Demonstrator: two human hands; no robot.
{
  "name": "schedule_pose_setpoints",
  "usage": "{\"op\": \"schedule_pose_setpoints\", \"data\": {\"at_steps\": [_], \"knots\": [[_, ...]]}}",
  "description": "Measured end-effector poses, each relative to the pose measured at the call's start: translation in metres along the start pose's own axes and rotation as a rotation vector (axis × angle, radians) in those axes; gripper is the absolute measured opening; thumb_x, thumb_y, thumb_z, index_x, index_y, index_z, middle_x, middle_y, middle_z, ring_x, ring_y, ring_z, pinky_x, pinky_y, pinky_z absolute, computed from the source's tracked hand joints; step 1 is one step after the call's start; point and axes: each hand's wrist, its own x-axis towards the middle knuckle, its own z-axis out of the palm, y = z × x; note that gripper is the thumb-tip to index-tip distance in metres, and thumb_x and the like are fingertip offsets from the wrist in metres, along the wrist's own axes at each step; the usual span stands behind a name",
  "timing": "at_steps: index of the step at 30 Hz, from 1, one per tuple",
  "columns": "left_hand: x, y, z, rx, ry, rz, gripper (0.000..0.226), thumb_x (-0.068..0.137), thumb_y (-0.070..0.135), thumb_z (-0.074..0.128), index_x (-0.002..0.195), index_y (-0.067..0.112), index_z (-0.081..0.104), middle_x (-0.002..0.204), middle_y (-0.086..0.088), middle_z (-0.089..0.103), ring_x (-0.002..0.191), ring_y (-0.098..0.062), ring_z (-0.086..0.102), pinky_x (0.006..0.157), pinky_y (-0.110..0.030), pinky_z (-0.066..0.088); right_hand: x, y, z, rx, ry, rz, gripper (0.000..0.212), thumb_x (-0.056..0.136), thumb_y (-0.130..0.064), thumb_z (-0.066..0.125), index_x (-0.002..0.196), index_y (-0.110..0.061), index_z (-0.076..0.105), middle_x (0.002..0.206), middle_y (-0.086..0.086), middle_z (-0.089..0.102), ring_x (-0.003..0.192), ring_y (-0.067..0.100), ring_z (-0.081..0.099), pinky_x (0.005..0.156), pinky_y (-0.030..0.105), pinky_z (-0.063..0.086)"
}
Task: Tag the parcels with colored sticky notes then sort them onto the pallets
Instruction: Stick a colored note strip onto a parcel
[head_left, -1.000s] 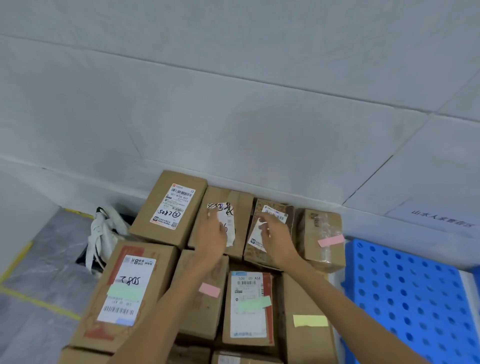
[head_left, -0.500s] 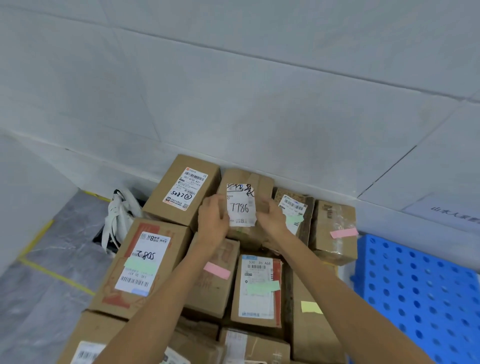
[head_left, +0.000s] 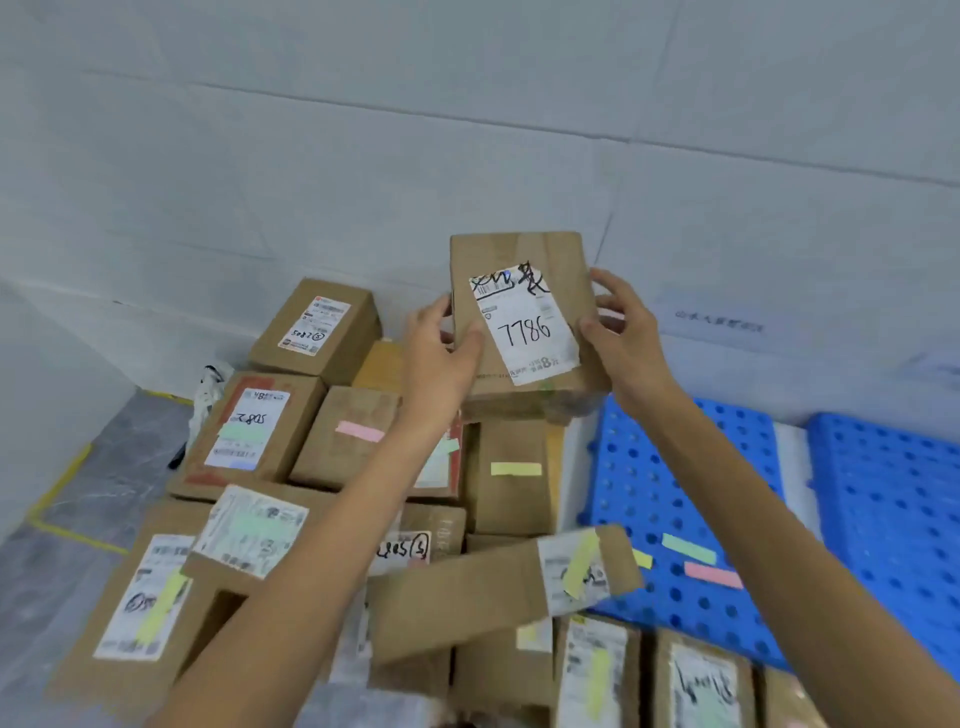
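Grey floor (head_left: 78, 545) shows at the far left, marked with yellow tape (head_left: 57, 493). A white bundle (head_left: 210, 387), too blurred to name, lies against a pile of cardboard boxes. On the pile's left side the 2805 box (head_left: 291, 410) lies flat with a green note (head_left: 241, 432) across its label. Just to its right is a brown box (head_left: 332, 457) carrying a pink note (head_left: 359, 431). The left hand (head_left: 441, 358) grips the left edge of the 7786 box (head_left: 519, 260), with its thumb on the front face and its fingers behind. This box is held in the air above the back of the pile, nearly upright, its white label facing the camera. The right hand (head_left: 623, 332) holds the opposite edge, thumb on the front and fingers curled round the side. Below it a flat box (head_left: 511, 504) bears a yellow note (head_left: 516, 468). Nearer the camera a long box (head_left: 467, 597) lies tilted across the pile, with its right end over the edge of the blue pallet (head_left: 649, 483). A green slip (head_left: 688, 548) and a pink slip (head_left: 712, 575) lie on that pallet near the long box. A second pallet (head_left: 893, 493) lies further right, and a paper sign (head_left: 719, 328) is on the wall (head_left: 363, 156) above.
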Motion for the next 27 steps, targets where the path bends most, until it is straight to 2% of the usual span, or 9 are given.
{"op": "schedule_pose_setpoints", "data": {"at_steps": [2,5,8,10,14,16,18,23,27], "knots": [[-0.045,0.013,0.030,-0.063,-0.070,0.018,0.043,0.087,0.027,0.059,0.128,0.019,0.051,0.119,0.004,0.054,0.104,-0.007,0.054,0.091,-0.022,0.046,-0.035,0.007,-0.052,-0.029,0.005,0.021,0.045,0.090,0.003,0.047,0.124,-0.025,0.056,0.118,0.001,0.055,0.091,0.015,0.055,0.062,0.016,0.047],[-0.117,0.029,0.075,-0.144,-0.197,-0.070,0.041,0.089,0.019,0.062,0.125,0.013,0.044,0.106,0.013,0.055,0.093,0.009,0.056,0.079,-0.011,0.046,-0.091,0.035,-0.126,-0.041,0.011,0.101,0.042,0.091,0.003,0.048,0.113,-0.032,0.059,0.119,0.002,0.056,0.090,0.017,0.055,0.063,0.018,0.047],[-0.182,0.025,0.116,-0.128,-0.338,-0.160,0.032,0.090,0.018,0.063,0.113,0.015,0.040,0.101,0.011,0.053,0.089,-0.001,0.055,0.079,-0.025,0.052,-0.142,0.075,-0.188,-0.070,0.012,0.200,0.038,0.091,-0.002,0.054,0.107,-0.036,0.060,0.120,0.005,0.054,0.094,0.022,0.056,0.070,0.026,0.049],[-0.219,0.013,0.138,-0.099,-0.403,-0.203,0.028,0.091,0.020,0.061,0.109,0.015,0.040,0.103,0.003,0.053,0.094,-0.013,0.057,0.080,-0.032,0.053,-0.171,0.102,-0.220,-0.149,0.011,0.268,0.033,0.093,-0.005,0.054,0.112,-0.032,0.059,0.118,0.008,0.052,0.088,0.021,0.055,0.067,0.025,0.045],[-0.279,-0.022,0.166,0.054,-0.533,-0.259,0.040,0.095,0.026,0.056,0.127,0.017,0.034,0.110,0.003,0.052,0.097,-0.012,0.055,0.077,-0.022,0.046,-0.215,0.153,-0.251,-0.207,-0.070,0.443,0.024,0.096,-0.012,0.051,0.110,-0.030,0.057,0.110,0.008,0.054,0.093,0.026,0.056,0.076,0.040,0.049],[-0.297,-0.042,0.172,0.140,-0.594,-0.277,0.050,0.095,0.030,0.055,0.137,0.018,0.031,0.124,0.001,0.049,0.108,-0.014,0.051,0.086,-0.025,0.043,-0.229,0.173,-0.254,-0.252,-0.121,0.525,0.022,0.096,-0.014,0.049,0.109,-0.030,0.057,0.105,0.005,0.052,0.094,0.024,0.055,0.077,0.038,0.050],[-0.304,-0.058,0.174,0.250,-0.623,-0.302,0.047,0.095,0.033,0.054,0.134,0.016,0.033,0.124,-0.001,0.047,0.108,-0.017,0.051,0.091,-0.033,0.046,-0.237,0.186,-0.253,-0.248,-0.158,0.567,0.019,0.097,-0.012,0.048,0.106,-0.025,0.058,0.100,0.003,0.053,0.089,0.022,0.056,0.074,0.034,0.052],[-0.301,-0.066,0.171,0.352,-0.524,-0.323,0.037,0.098,0.032,0.049,0.127,0.010,0.043,0.107,-0.001,0.055,0.084,-0.010,0.054,0.074,-0.033,0.046,-0.214,0.205,-0.259,-0.468,-0.128,0.366,0.015,0.096,-0.015,0.052,0.083,-0.012,0.059,0.086,0.003,0.063,0.081,0.024,0.061,0.064,0.027,0.048],[-0.293,-0.064,0.171,0.346,-0.427,-0.306,0.036,0.100,0.033,0.045,0.129,0.013,0.045,0.116,0.004,0.053,0.098,-0.009,0.050,0.080,-0.026,0.039,-0.175,0.232,-0.261,-0.620,-0.105,0.265,0.010,0.092,-0.010,0.060,0.093,-0.001,0.064,0.093,0.014,0.066,0.080,0.019,0.055,0.072,0.027,0.042]]}}
